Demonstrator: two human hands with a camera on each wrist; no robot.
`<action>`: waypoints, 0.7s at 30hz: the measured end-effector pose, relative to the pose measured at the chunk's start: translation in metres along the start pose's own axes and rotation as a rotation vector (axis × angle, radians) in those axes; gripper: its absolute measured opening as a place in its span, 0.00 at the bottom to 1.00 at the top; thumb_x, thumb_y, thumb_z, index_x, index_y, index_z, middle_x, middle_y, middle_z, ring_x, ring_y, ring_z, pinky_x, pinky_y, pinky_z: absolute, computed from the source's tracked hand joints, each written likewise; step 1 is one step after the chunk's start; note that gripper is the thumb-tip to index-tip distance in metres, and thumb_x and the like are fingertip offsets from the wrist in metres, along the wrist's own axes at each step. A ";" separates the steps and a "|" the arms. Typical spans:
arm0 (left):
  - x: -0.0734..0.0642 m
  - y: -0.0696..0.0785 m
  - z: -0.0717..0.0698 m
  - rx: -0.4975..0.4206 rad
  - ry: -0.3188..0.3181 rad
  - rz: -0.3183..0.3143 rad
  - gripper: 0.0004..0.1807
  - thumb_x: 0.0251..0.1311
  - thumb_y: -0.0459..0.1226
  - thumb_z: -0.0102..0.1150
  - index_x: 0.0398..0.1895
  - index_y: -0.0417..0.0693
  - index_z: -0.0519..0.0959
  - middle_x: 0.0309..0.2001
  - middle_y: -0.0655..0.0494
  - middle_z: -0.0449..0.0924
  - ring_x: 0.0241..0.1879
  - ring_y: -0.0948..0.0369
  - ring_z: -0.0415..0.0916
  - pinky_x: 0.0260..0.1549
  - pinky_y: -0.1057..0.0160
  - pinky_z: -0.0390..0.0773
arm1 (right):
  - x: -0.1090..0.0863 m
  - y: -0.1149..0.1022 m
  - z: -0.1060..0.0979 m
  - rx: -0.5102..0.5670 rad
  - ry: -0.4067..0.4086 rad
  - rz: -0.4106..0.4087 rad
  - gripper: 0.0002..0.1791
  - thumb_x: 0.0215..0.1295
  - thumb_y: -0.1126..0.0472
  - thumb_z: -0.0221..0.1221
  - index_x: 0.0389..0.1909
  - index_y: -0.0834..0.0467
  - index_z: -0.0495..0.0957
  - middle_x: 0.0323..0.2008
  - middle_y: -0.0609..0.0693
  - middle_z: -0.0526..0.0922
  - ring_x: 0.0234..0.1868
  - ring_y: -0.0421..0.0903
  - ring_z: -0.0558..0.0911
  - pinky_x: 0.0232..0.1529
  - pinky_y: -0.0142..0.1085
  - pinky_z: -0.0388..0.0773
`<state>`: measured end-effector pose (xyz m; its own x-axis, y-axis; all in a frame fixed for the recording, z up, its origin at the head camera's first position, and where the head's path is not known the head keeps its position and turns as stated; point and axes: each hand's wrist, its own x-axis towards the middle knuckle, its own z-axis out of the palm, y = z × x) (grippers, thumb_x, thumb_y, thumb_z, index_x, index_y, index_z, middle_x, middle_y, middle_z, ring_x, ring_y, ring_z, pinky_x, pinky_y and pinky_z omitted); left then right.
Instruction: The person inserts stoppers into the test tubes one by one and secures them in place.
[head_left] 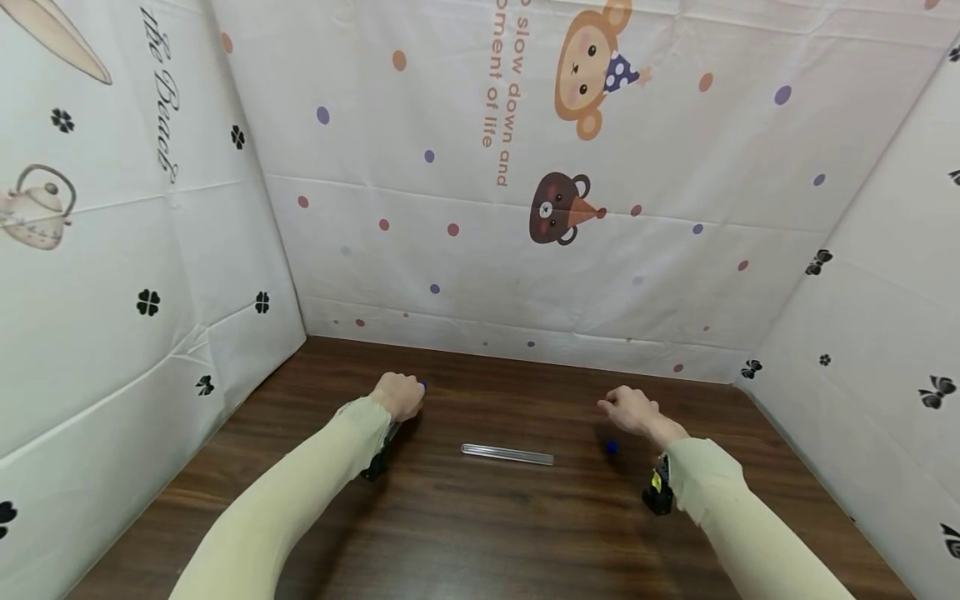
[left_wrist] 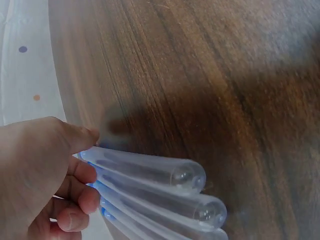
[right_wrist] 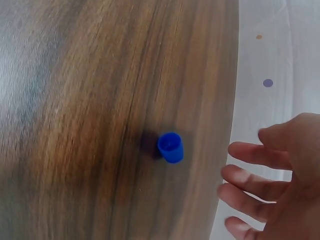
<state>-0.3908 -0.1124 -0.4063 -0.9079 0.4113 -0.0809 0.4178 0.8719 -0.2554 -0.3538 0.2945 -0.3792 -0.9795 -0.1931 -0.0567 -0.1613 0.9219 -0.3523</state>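
Note:
Several clear plastic test tubes (left_wrist: 145,167) with blue caps fan out from my left hand (head_left: 399,395). The thumb and curled fingers (left_wrist: 82,175) are at their capped ends, and the rounded ends point away from the hand. On the brown table, a blue cap (right_wrist: 171,148) sits with its hollow opening showing in the right wrist view. Beside that cap hovers my right hand (head_left: 633,410), its fingers loosely bent and spread, holding nothing. Between both hands a clear tube (head_left: 507,454) lies crosswise on the wood; no blue cap shows on it.
The dark wood-grain table (head_left: 480,533) meets a white printed cloth wall (head_left: 465,267) at the back. Similar cloth walls (head_left: 225,350) rise along the left and right sides. A black wrist device (head_left: 658,496) hangs under the right sleeve.

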 end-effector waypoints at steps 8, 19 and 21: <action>0.003 0.014 -0.007 -0.025 0.117 0.040 0.16 0.70 0.44 0.51 0.49 0.40 0.76 0.43 0.47 0.82 0.40 0.52 0.81 0.38 0.54 0.83 | -0.005 0.007 -0.001 0.024 -0.162 0.115 0.23 0.68 0.50 0.56 0.18 0.63 0.76 0.09 0.45 0.64 0.11 0.41 0.63 0.16 0.33 0.63; 0.007 0.066 -0.027 -0.466 -0.005 0.265 0.28 0.68 0.53 0.50 0.63 0.45 0.69 0.56 0.49 0.78 0.53 0.55 0.78 0.51 0.56 0.79 | -0.011 0.004 0.005 -0.060 -0.270 0.233 0.25 0.63 0.45 0.61 0.20 0.62 0.79 0.12 0.49 0.78 0.12 0.40 0.69 0.12 0.30 0.64; 0.007 0.075 -0.027 -0.496 -0.026 0.318 0.26 0.66 0.55 0.53 0.57 0.47 0.72 0.49 0.54 0.81 0.45 0.59 0.80 0.43 0.60 0.79 | -0.012 0.003 0.005 -0.055 -0.281 0.249 0.24 0.64 0.45 0.60 0.20 0.62 0.79 0.12 0.50 0.78 0.12 0.40 0.70 0.12 0.30 0.66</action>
<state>-0.3652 -0.0367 -0.3997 -0.7334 0.6716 -0.1053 0.6301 0.7296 0.2658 -0.3422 0.2979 -0.3843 -0.9198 -0.0387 -0.3905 0.0634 0.9674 -0.2451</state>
